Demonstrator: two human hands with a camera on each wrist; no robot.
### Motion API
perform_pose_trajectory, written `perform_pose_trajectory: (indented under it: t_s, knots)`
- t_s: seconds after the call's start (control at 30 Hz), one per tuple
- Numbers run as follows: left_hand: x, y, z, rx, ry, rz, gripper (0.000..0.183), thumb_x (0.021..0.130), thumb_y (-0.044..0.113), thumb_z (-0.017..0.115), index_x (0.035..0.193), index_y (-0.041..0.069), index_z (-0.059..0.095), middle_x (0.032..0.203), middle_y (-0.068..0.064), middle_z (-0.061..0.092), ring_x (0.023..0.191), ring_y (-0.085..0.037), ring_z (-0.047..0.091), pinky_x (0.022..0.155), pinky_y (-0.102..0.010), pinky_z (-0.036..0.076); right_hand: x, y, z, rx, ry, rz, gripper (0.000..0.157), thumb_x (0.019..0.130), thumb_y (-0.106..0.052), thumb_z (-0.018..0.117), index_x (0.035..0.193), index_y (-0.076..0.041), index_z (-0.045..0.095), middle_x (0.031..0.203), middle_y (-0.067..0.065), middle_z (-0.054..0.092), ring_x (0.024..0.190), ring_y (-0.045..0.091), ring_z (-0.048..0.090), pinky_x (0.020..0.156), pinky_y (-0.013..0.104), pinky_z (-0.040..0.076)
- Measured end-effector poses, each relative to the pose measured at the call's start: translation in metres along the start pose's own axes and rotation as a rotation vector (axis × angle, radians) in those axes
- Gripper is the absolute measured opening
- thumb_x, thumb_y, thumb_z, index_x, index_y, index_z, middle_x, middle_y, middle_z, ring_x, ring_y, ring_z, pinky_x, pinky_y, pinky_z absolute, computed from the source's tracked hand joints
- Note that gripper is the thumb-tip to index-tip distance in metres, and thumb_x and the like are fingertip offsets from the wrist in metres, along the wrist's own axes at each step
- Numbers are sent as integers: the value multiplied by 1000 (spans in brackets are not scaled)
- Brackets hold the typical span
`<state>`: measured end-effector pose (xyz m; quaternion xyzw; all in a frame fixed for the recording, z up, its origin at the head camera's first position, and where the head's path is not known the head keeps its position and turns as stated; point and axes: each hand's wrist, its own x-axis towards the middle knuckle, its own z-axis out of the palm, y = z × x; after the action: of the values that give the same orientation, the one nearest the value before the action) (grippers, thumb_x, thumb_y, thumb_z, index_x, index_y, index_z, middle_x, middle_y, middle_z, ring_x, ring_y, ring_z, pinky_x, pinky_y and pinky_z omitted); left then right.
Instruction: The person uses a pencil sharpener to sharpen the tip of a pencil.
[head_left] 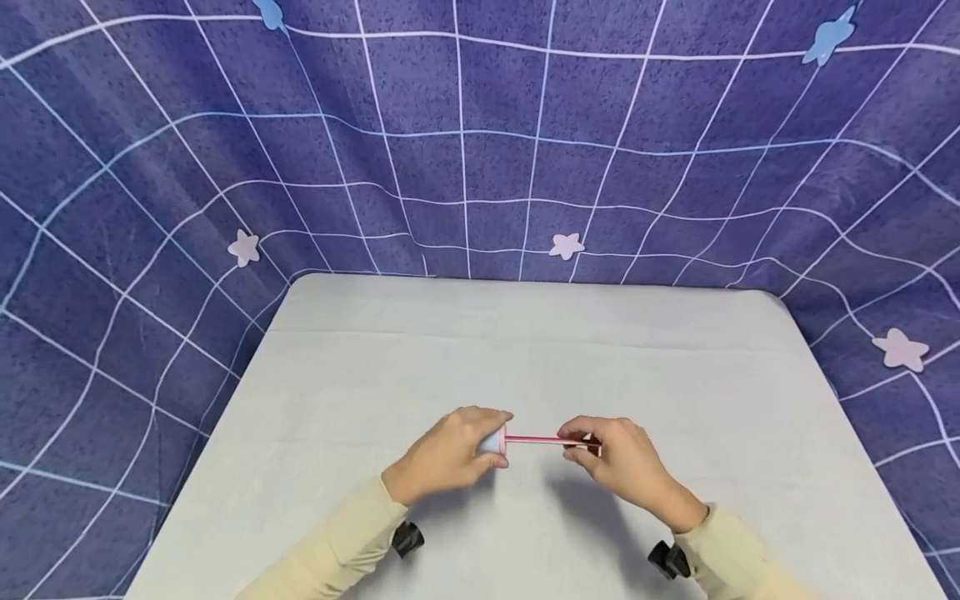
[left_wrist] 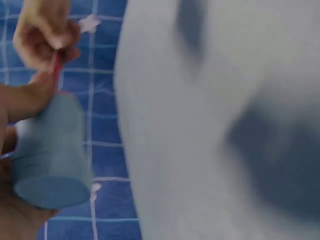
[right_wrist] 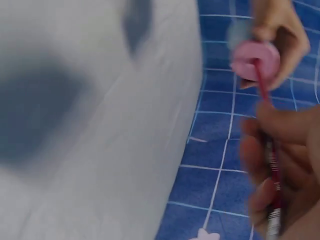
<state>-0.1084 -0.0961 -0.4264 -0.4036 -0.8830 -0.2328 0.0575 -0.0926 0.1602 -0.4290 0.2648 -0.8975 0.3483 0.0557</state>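
My left hand [head_left: 450, 450] grips a light-blue, cylinder-shaped pencil sharpener [left_wrist: 55, 150], thumb and fingers wrapped round its sides. Its pink end face [right_wrist: 270, 52] points toward my right hand. From the hole in that face sticks a red pencil [head_left: 531, 439], its front tip hidden inside. My right hand [head_left: 630, 462] pinches the pencil between thumb and fingers further back. In the right wrist view, pale lettering and a silvery band show near the pencil's rear. Both hands are raised over the white table, with shadows below.
A white-covered table [head_left: 525, 350] spreads beneath both hands. Behind and beside it hangs a blue curtain [head_left: 495, 167] with a grid of lines and pale stars. A small black device [head_left: 407, 539] sits at the left wrist, another [head_left: 669, 560] at the right.
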Motion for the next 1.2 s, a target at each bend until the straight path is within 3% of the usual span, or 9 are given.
perform_pose_trajectory:
  t_s: [0.13, 0.23, 0.4, 0.53, 0.7, 0.9, 1.0, 1.1, 1.2]
  knots:
    - [11, -1, -16, -171, -91, -100, 49, 80, 25, 76, 120, 1, 63, 110, -10, 70, 98, -18, 66, 88, -31, 53, -1, 5, 5, -219, 326, -348, 6, 83, -12, 72, 89, -15, 73, 79, -6, 72, 56, 2, 57, 47, 16, 41]
    - [17, 1, -26, -289, -147, -146, 47, 82, 23, 75, 122, 1, 63, 112, -8, 70, 101, -16, 65, 90, -31, 53, 1, 6, 4, -360, 517, -559, 19, 95, -17, 58, 89, -10, 74, 78, -2, 72, 58, 11, 62, 48, 23, 44]
    - [20, -1, -33, -465, -256, -240, 41, 85, 21, 71, 122, 3, 64, 116, -6, 68, 113, -19, 62, 98, -35, 49, 9, 1, 0, -510, 722, -771, 21, 95, -10, 56, 85, -6, 74, 73, 0, 71, 55, 14, 59, 48, 24, 42]
    - [19, 1, -32, -484, -273, -271, 38, 84, 19, 73, 118, 4, 66, 107, -2, 70, 102, -14, 63, 91, -31, 50, 11, 1, 2, -511, 746, -818, 22, 95, -10, 56, 84, -5, 74, 70, -1, 69, 50, 11, 53, 44, 19, 35]
    - [16, 9, -26, -284, -181, -185, 44, 81, 21, 75, 119, 1, 64, 101, -4, 70, 87, -12, 62, 82, -28, 52, 1, 4, 8, -329, 582, -603, 28, 96, -21, 56, 83, -7, 76, 70, -2, 71, 46, 6, 48, 40, 14, 31]
    - [7, 16, -13, 167, 53, 116, 53, 76, 31, 77, 116, -2, 65, 110, -12, 69, 100, -22, 65, 89, -34, 52, -8, -7, 0, 65, 153, -3, 6, 81, -13, 73, 85, -10, 78, 68, -4, 72, 51, -5, 50, 42, 13, 35]
    - [2, 14, -2, 282, 143, 226, 55, 74, 33, 77, 115, -1, 65, 107, -11, 69, 96, -19, 65, 87, -31, 51, -4, -11, -12, 273, -104, 262, 8, 83, -6, 69, 87, -4, 76, 66, 1, 71, 54, -4, 51, 45, 17, 36]
    - [-3, 13, 6, 323, 169, 282, 55, 74, 35, 77, 115, 0, 65, 107, -9, 69, 96, -18, 65, 88, -30, 51, 2, -10, -21, 397, -292, 353, 11, 86, -3, 64, 87, 2, 74, 65, 8, 69, 46, -1, 41, 43, 16, 30]
    - [-6, 12, 8, 346, 166, 294, 55, 74, 35, 78, 115, 1, 65, 107, -8, 68, 98, -18, 64, 90, -30, 51, 2, -8, -22, 386, -341, 332, 12, 88, -5, 63, 88, 1, 73, 66, 7, 69, 44, 0, 37, 41, 16, 28]
